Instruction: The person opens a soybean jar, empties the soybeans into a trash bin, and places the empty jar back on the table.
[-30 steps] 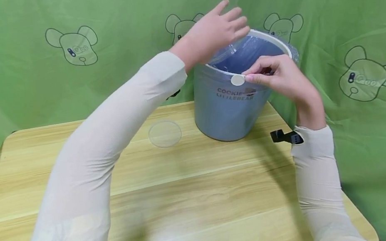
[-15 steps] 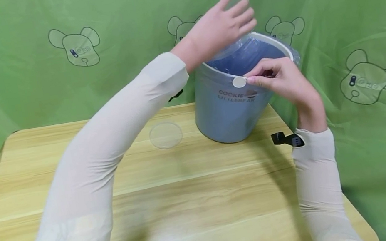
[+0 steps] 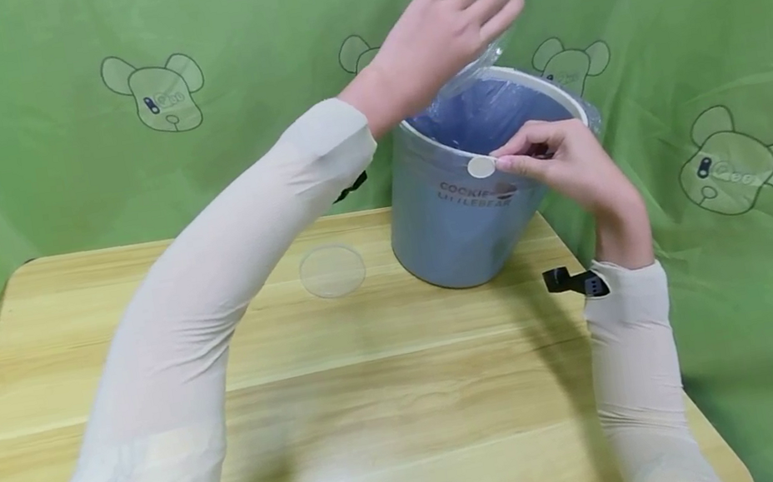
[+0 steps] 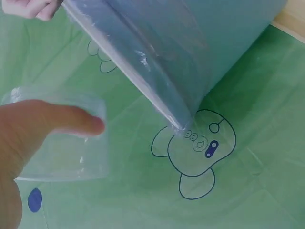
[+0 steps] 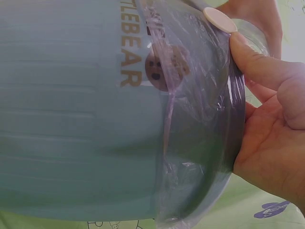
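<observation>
My left hand [image 3: 441, 34] is raised over the back left of a blue bin [image 3: 437, 224], back of the hand up and fingers spread. In the left wrist view its thumb lies over a clear plastic container [image 4: 66, 160], gripping it; the head view shows only a clear edge below the hand. My right hand [image 3: 571, 157] is at the bin's front rim, thumb and forefinger pinching a small white disc [image 3: 481, 167]. In the right wrist view the thumb tip touches the disc's edge, and the other fingers are partly behind the rim.
A clear plastic liner [image 3: 480, 112] lines the bin and folds over its rim. A round, clear lid-like disc [image 3: 332, 271] lies on the wooden table [image 3: 353, 415], left of the bin. Green cloth [image 3: 246, 27] with bear outlines hangs behind and to the right.
My left hand has risen and shifted slightly right, its fingers now higher above the bin with the container. The right hand and white disc stay almost in place.
</observation>
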Motion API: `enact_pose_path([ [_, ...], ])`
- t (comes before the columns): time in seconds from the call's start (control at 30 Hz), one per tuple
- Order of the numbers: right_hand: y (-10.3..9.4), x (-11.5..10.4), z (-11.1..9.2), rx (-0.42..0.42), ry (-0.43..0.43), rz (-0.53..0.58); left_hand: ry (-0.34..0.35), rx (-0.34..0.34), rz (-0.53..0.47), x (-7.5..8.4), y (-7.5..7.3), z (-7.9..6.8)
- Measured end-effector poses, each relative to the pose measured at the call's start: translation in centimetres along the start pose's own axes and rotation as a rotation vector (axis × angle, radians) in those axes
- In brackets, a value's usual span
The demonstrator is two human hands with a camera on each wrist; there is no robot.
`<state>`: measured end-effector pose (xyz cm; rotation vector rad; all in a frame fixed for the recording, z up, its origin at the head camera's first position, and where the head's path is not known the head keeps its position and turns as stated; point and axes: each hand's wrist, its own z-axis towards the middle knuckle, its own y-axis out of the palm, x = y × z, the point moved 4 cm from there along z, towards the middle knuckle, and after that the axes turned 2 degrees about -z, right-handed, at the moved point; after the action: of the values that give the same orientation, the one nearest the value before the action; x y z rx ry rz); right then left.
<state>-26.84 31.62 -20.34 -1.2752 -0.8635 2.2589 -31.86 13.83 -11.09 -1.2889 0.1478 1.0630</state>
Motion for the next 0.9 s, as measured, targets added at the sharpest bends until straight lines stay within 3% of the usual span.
enact_pose_path([
  [0.1,-0.2,0.1,0.0,0.010,-0.001,-0.009,0.015,0.031,0.019,0.5,0.1,0.1],
  [0.2,-0.4,0.2,0.0,0.019,-0.006,-0.011,0.068,0.030,0.022,1.2,0.6,-0.1],
  [0.3,-0.3,0.2,0.1,0.015,-0.017,-0.011,0.074,0.016,0.017,1.2,0.8,-0.3],
  [0.47,-0.2,0.3,0.1,0.005,-0.007,-0.005,-0.030,-0.014,-0.028,-0.8,-0.3,-0.7],
  [0.53,-0.1,0.4,0.1,0.003,0.002,-0.002,-0.104,0.030,-0.104,-1.9,-1.0,-1.4],
  [0.7,-0.1,0.6,0.1,0.007,0.020,-0.001,-0.274,0.247,-0.330,-4.5,-1.6,-4.8],
  [0.83,-0.3,0.7,-0.1,0.022,0.022,-0.006,-0.375,0.410,-0.428,-5.4,-1.0,-9.1],
  [0.9,-0.5,0.8,-0.2,0.034,0.021,-0.003,-0.415,0.453,-0.468,-5.3,-0.4,-11.4],
])
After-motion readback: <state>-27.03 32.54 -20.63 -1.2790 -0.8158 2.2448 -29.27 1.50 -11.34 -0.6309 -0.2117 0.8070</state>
